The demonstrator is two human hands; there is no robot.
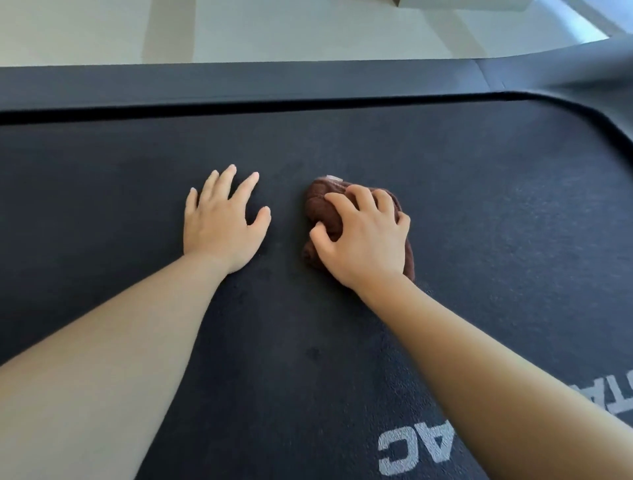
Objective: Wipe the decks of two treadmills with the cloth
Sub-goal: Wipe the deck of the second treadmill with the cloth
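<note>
Left hand (222, 226) flat on treadmill deck (479, 205), fingers spread and straight, palm down, holding nothing. Right hand (366, 236) curled over bunched brown cloth (322, 205), gripping it, pressing it onto deck. Cloth sits under and ahead of right hand, just beside left hand's thumb, not touching it. White lettering (411, 452) on deck near right forearm. Pale floor (274, 31) beyond deck edge, ahead of both hands.

Pale floor (274, 34), light/shadow bands; white block (462, 2) at top.
</note>
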